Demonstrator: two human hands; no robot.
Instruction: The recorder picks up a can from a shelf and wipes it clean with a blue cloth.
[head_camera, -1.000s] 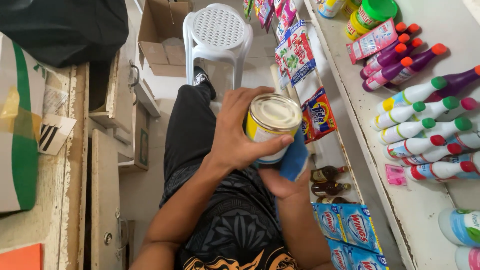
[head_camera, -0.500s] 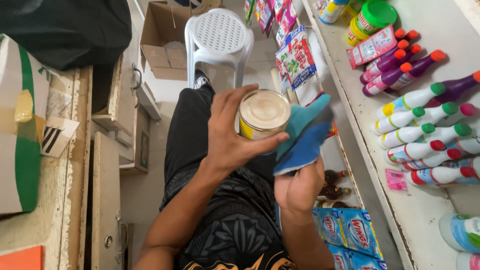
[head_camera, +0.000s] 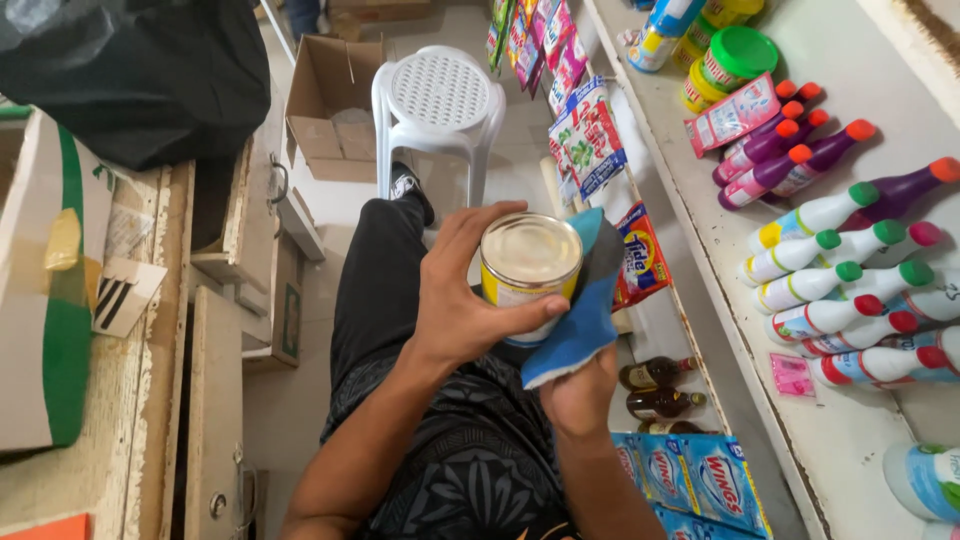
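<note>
Gripping the yellow tin can (head_camera: 528, 275) upright in our left hand (head_camera: 455, 300) above the lap, we close the right hand (head_camera: 580, 395) on a blue cloth (head_camera: 580, 310) — pressed to the can's side, lid exposed.

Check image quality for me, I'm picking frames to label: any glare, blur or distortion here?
Head view: even daylight, soft glare on the tin's lid; left hand and blue cloth sharp; wide-angle lens bends the shelf edge; black bag in shade.
</note>
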